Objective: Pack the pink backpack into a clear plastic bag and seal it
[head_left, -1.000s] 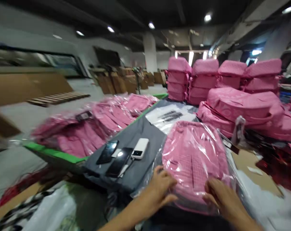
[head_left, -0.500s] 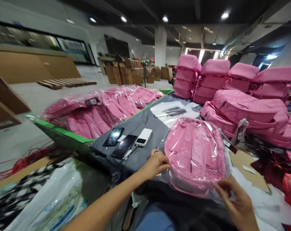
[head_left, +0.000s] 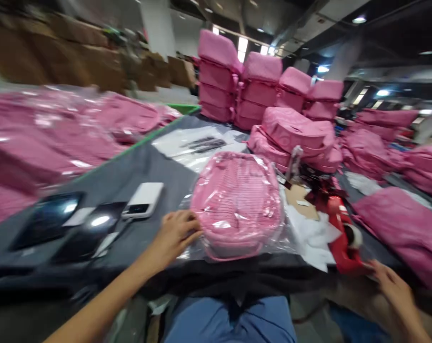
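Observation:
A pink backpack [head_left: 237, 205] in a clear plastic bag [head_left: 283, 233] lies flat on the dark-covered table in front of me. My left hand [head_left: 178, 231] is closed at the bag's left edge, its fingers bent and pressed against the plastic. Off to the right, a red tape dispenser [head_left: 339, 240] with a pale roll lies near the table's front edge. My right hand [head_left: 392, 286] has its fingertips closed around the near end of the dispenser, somewhat blurred.
To the left lie a white power bank [head_left: 143, 201] and two dark phones [head_left: 90, 228]. Bagged backpacks [head_left: 58, 138] fill a green-edged bin. Stacked pink backpacks [head_left: 219, 76] stand at the back. White paper [head_left: 312, 233] and cardboard [head_left: 301, 200] lie beside the bag.
The view has turned right. My right hand has left the bag's lower right corner and moved right to the tape dispenser. My left hand stays at the bag's left edge.

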The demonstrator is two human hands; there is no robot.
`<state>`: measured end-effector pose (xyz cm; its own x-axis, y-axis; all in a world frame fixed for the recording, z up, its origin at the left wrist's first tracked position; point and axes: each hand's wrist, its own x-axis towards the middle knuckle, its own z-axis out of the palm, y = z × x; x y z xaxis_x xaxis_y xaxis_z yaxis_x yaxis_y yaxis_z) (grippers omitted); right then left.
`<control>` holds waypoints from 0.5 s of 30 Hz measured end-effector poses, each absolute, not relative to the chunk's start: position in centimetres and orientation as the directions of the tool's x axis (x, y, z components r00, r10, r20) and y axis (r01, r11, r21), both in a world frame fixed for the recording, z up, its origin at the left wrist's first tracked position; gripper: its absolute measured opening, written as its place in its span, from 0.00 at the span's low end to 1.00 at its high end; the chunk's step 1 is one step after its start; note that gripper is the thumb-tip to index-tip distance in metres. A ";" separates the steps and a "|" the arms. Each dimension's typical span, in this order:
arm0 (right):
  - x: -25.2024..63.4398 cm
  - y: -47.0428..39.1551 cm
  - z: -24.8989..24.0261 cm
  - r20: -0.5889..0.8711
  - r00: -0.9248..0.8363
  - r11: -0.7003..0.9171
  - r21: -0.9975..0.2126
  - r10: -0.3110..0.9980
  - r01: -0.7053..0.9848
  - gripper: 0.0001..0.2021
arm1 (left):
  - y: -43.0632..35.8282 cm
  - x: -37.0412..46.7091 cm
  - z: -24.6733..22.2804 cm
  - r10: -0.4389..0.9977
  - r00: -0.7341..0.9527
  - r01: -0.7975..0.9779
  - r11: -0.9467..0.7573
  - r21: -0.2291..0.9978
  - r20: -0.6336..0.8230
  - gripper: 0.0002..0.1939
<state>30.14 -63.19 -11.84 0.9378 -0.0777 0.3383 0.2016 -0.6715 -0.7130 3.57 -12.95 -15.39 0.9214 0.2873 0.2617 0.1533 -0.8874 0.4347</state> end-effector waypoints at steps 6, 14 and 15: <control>31.0 -64.8 -13.7 0.144 0.962 -0.596 -0.802 -0.232 -0.024 0.36 | -10.4 3.5 -18.0 0.208 0.930 0.099 -0.937 0.336 0.304 0.21; 32.2 -65.1 -13.9 0.118 0.967 -0.554 -0.832 -0.224 -0.027 0.29 | -10.7 3.2 -16.6 0.143 0.936 0.080 -0.976 0.203 0.321 0.20; 32.3 -65.0 -13.8 0.123 0.968 -0.553 -0.833 -0.221 -0.020 0.28 | -10.6 3.3 -16.6 0.150 0.937 0.089 -0.975 0.202 0.316 0.19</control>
